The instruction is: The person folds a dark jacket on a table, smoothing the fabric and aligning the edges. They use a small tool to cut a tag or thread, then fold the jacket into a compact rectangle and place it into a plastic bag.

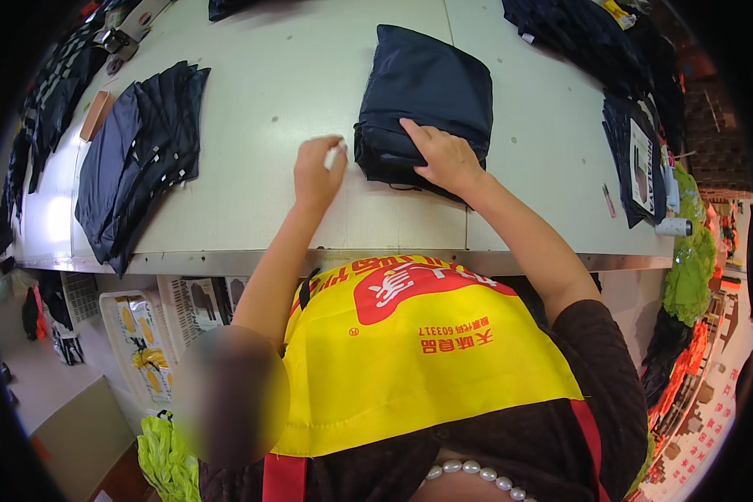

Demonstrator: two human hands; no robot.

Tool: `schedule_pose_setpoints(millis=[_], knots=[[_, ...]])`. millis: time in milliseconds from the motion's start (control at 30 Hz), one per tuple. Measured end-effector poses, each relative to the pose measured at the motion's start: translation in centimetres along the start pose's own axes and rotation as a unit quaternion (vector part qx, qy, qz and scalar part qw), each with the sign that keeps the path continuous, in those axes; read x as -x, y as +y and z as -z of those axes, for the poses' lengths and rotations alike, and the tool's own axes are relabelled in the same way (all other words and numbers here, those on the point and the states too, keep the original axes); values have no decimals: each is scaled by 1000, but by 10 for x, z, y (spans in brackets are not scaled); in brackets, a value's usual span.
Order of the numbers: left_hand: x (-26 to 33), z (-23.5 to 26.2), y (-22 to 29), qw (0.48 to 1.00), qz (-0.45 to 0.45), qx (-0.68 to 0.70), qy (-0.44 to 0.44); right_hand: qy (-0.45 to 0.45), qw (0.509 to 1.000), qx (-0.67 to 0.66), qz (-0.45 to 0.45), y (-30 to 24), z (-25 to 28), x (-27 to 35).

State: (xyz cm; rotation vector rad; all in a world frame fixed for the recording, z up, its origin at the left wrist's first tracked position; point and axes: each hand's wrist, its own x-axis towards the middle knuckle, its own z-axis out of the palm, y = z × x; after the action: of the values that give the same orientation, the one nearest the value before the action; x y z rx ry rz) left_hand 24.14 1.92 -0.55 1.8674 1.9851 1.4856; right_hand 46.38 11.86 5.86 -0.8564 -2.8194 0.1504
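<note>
- Head view, work piece: a folded dark navy fabric bundle (429, 79) lies on the pale desk (263, 180), at the upper centre of the frame, slightly right of the midline. Its near edge is layered and uneven.
- Head view, hands: the right hand (452, 161) rests on the near part of the bundle, index finger and thumb spread apart.
- The left hand (318, 174) is raised just left of the bundle, apart from it, fingers curled. A small whitish patch shows at the fingertips; blur prevents telling whether the hand pinches anything.
- Head view, left of the frame: a fanned stack of dark fabric pieces (138, 163) with small white tags lies on the desk. A brown block (97, 115) lies just beside its upper left edge.
- Head view, right of the frame: a dark fabric pile (573, 38) occupies the upper right. Below it lie dark pieces with a white printed card (642, 171) and, at the desk corner, a white spool (671, 227).
- Head view, lower centre: the person wears a yellow apron (410, 376).
</note>
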Motion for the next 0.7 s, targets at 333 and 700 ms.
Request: schedule_pose_setpoints(millis=[333,700], knots=[[46,-27,28,986,-94,-86,-103,117,982,141,-41,-53,-32,9],[41,-23,11,960,-226,-96,-138,38,994,93,-37,-23,14,-22]])
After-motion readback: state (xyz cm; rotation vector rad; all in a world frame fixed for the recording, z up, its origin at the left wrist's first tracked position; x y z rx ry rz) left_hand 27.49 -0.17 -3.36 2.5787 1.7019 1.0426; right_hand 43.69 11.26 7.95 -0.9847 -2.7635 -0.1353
